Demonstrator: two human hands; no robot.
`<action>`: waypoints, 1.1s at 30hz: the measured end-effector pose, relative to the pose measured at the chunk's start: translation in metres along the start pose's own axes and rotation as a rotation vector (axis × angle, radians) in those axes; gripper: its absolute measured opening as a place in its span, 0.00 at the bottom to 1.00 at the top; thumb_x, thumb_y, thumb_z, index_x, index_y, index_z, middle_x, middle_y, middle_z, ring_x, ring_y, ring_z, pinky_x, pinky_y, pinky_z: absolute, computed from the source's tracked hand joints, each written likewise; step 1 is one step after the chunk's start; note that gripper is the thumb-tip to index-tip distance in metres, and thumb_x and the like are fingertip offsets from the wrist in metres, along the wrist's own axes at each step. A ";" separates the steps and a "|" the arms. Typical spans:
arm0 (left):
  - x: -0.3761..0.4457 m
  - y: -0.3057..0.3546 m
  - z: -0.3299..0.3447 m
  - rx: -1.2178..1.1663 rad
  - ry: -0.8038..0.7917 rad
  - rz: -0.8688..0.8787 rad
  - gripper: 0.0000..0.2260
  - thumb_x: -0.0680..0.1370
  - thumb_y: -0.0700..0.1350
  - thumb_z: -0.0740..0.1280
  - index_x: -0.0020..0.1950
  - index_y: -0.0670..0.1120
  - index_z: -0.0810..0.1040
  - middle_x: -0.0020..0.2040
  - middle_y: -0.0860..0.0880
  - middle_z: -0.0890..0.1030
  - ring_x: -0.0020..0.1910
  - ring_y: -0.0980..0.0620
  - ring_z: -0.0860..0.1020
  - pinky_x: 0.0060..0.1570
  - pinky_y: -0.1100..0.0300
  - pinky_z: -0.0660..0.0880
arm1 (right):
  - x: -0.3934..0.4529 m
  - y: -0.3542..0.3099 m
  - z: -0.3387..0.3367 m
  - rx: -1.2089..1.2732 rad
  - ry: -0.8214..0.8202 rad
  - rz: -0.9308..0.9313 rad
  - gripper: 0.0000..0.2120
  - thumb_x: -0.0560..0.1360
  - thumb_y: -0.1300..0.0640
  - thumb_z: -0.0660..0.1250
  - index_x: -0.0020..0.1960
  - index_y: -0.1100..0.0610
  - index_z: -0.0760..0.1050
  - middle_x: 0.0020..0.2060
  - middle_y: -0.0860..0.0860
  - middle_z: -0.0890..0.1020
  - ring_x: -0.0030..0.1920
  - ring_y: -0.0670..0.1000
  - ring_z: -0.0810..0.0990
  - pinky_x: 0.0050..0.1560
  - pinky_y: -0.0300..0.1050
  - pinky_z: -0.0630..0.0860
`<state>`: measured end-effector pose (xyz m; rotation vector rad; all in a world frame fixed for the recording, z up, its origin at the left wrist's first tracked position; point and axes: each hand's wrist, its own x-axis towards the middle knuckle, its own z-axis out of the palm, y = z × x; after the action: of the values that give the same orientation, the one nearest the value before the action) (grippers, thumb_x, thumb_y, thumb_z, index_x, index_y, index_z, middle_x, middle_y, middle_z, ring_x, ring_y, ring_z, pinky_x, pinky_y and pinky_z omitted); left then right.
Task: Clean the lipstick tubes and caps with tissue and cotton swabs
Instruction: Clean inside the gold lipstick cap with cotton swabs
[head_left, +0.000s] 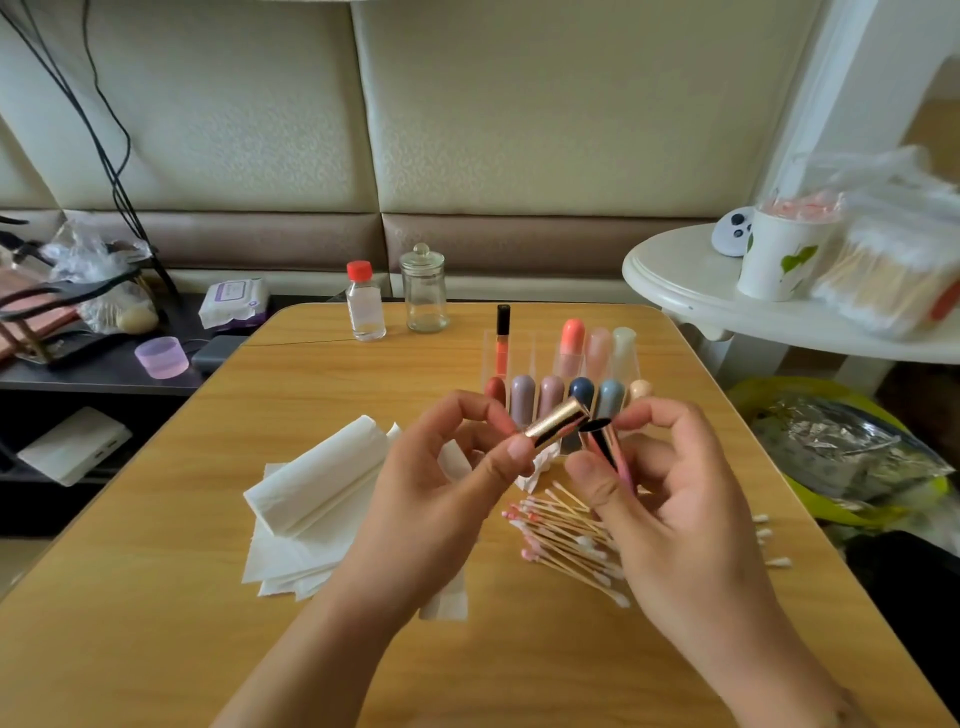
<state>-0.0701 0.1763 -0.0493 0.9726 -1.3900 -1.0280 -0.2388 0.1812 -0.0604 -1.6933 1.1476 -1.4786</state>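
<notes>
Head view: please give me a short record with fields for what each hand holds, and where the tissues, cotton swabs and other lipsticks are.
left hand: left hand pinches a gold lipstick piece between thumb and fingers
right hand: right hand grips a shiny open tube, open end up
two pieces: apart, open ends close together
tissues: white stack on the wooden table, left of the hands
cotton swabs: loose pile under the right hand, some tips pink
other lipsticks: standing in a clear organizer behind the hands

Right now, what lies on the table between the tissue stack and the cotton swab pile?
In the head view, the left hand hangs over that gap; beneath it, crumpled tissue and bare table show.
</notes>
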 end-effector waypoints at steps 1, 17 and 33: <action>0.000 0.000 -0.001 -0.010 0.002 -0.007 0.07 0.72 0.50 0.73 0.44 0.49 0.78 0.36 0.47 0.81 0.29 0.54 0.68 0.28 0.64 0.65 | 0.001 0.000 -0.001 0.004 0.033 -0.017 0.16 0.69 0.42 0.70 0.52 0.48 0.72 0.38 0.45 0.84 0.37 0.45 0.83 0.37 0.33 0.75; -0.003 0.002 0.009 -0.089 -0.088 0.026 0.18 0.78 0.56 0.62 0.51 0.41 0.72 0.31 0.54 0.68 0.27 0.55 0.65 0.27 0.68 0.64 | -0.004 -0.004 0.002 0.057 -0.130 -0.052 0.06 0.77 0.51 0.64 0.53 0.49 0.75 0.42 0.43 0.82 0.36 0.43 0.84 0.34 0.35 0.78; 0.001 -0.011 0.007 -0.243 0.001 -0.142 0.12 0.71 0.46 0.66 0.54 0.50 0.73 0.40 0.47 0.73 0.35 0.51 0.68 0.35 0.60 0.67 | 0.032 -0.027 -0.033 0.413 0.400 0.049 0.19 0.71 0.58 0.70 0.53 0.49 0.61 0.43 0.51 0.84 0.40 0.47 0.85 0.43 0.46 0.83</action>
<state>-0.0771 0.1725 -0.0600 0.8988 -1.1758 -1.2701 -0.2647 0.1676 -0.0159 -1.1153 0.9761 -1.9224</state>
